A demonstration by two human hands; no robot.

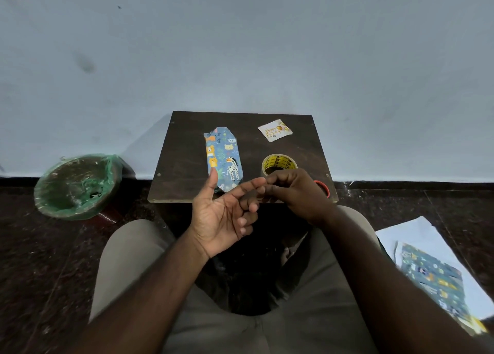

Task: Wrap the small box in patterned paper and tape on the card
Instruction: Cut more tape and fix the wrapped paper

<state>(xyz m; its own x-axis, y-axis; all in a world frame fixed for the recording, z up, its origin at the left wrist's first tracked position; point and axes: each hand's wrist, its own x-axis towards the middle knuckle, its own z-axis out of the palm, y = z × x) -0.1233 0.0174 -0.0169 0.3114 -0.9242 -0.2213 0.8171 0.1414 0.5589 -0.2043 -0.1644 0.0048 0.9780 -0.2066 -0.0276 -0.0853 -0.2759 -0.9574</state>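
Note:
The small box (224, 161), wrapped in blue animal-print paper, lies lengthwise on the dark wooden table (184, 153), left of centre. A white birthday card (274, 130) lies at the table's back right. In front of the card stands a yellow-cored tape roll (279, 164). My left hand (222, 217) hovers palm up at the table's near edge, thumb raised and index finger stretched right. My right hand (296, 193) is curled, its fingertips meeting the tip of my left index finger. Whether anything is pinched there is too small to tell.
A green-lined bin (77, 185) sits on the dark floor to the left. Loose sheets of patterned and white paper (433, 273) lie on the floor at the right. A red ring-shaped thing (323, 187) peeks out behind my right hand. A pale wall stands just behind the table.

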